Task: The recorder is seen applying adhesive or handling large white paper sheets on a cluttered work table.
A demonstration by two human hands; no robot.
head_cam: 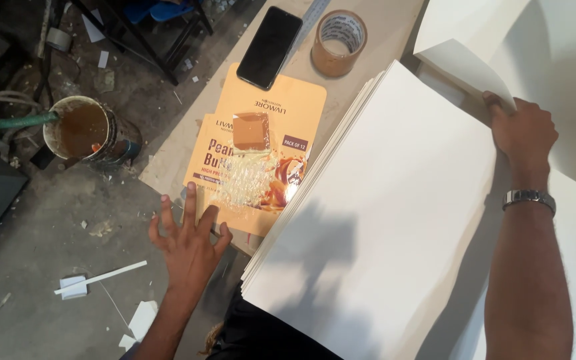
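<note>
Left hand (188, 243) is spread wide open, fingers splayed, fingertips pressing the near edge of an orange carton flat (261, 153) on the table (381, 33). A brown pad (251, 131) sits on the flat, glossy patch just near of it. Right hand (521, 130) pinches the corner of a white sheet (495, 47), lifted off the big white stack (388, 220) right of the flat. Further off: a black phone (269, 47) and tape roll (339, 42). On the floor to the left, a glue can (88, 130).
</note>
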